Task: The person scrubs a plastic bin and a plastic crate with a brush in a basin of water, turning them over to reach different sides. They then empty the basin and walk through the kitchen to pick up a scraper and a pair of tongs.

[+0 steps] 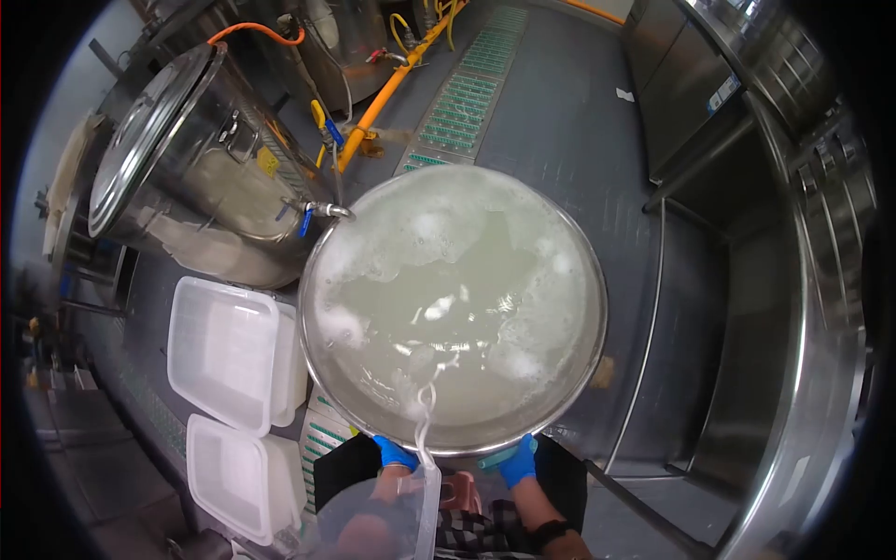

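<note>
A large round steel vat (pixel 597 280) holds cloudy liquid (pixel 439 322) with white foam around its edge. My left hand (pixel 396 454), in a blue glove, is closed at the vat's near rim. My right hand (pixel 521 461), also gloved in blue, closes around a teal tube-like piece (pixel 497 456) against the same rim, further right. Above my left forearm is a clear plastic tub (pixel 429 509), close to the camera. From its lip a twisting pale stream (pixel 426 411) runs down into the vat. What supports the tub is out of sight.
To the left stands a lidded steel tank (pixel 224 177) with a blue-handled tap (pixel 322 211) beside the vat. Two white plastic bins (pixel 224 350) (pixel 229 476) sit below it. A floor drain grate (pixel 462 103) runs behind; a steel bench (pixel 793 280) flanks the right.
</note>
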Demonstrator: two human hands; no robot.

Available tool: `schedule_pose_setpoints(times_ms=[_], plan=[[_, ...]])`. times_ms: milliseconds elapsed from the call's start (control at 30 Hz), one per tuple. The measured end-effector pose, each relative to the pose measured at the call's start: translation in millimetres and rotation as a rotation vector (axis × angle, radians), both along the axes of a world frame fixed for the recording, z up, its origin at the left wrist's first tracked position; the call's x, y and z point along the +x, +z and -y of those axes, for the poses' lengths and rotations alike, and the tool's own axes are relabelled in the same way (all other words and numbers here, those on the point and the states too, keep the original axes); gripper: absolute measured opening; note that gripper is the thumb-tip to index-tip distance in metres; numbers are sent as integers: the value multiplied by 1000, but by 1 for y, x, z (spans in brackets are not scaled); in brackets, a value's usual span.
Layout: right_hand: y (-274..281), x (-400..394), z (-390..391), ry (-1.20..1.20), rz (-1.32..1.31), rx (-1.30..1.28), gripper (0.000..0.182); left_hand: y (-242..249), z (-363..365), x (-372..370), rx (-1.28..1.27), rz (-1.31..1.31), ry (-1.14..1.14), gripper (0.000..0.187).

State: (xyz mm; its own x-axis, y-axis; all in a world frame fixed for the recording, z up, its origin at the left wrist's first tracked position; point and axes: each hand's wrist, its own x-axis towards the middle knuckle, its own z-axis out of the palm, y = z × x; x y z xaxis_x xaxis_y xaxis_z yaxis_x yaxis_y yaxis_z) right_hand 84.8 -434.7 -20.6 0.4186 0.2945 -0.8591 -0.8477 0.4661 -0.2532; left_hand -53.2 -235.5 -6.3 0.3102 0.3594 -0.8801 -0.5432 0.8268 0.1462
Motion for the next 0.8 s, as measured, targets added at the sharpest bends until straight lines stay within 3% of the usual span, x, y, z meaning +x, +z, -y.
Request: schedule_pose_setpoints(times_ms=[100,233,400,533,633,700,800], plan=[[35,9,-4,78,19,-91,55,-26,7,-21,47,79,-38,66],[57,27,-13,121,5,-68,54,-2,0,-10,90,66,-61,67],[83,63,-20,127,-29,-121,55,50,-4,28,62,24,11,66],[136,92,-46,178,-43,-240,53,87,-15,52,85,59,-4,62],[132,105,-45,169,-68,-189,51,122,-26,74,106,116,5,59],[129,107,-44,157,-92,-120,50,160,-34,90,-16,-192,-56,57],[146,112,-57,148,-122,-160,53,165,-41,90,-18,-234,-95,59]])
